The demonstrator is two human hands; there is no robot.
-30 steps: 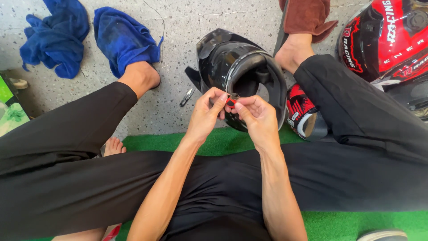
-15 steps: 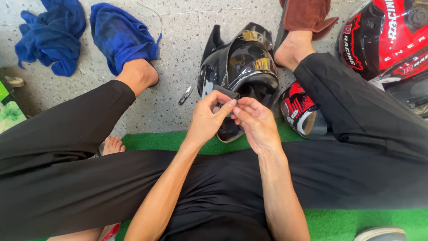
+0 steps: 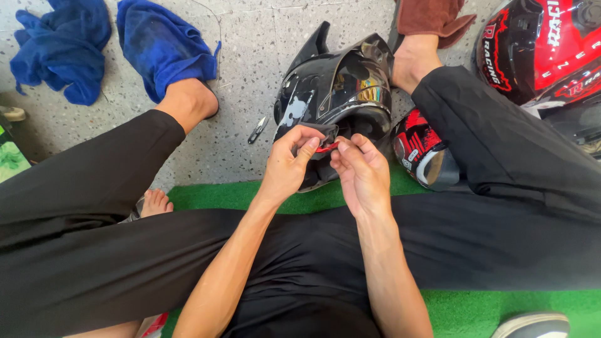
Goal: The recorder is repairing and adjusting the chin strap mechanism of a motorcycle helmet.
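Pinching a soft, limp strap (image 3: 324,148) at frame centre: left hand (image 3: 289,164) and right hand (image 3: 361,174) both closed on it beside the hard, glossy, likely slippery black helmet (image 3: 341,94).

Your two hands meet in front of you, between your knees: the left hand (image 3: 289,168) and the right hand (image 3: 361,173) sit side by side, fingertips touching the strap (image 3: 323,139) at the near edge of the helmet (image 3: 338,94). The helmet rests on the floor (image 3: 250,37) between your feet. Small clippers (image 3: 257,129) lie on the floor just left of it. Two cloths (image 3: 109,44) lie far left, beyond your left foot. A second helmet (image 3: 538,50) sits far right, beyond your right leg. A mat (image 3: 476,307) lies under you.
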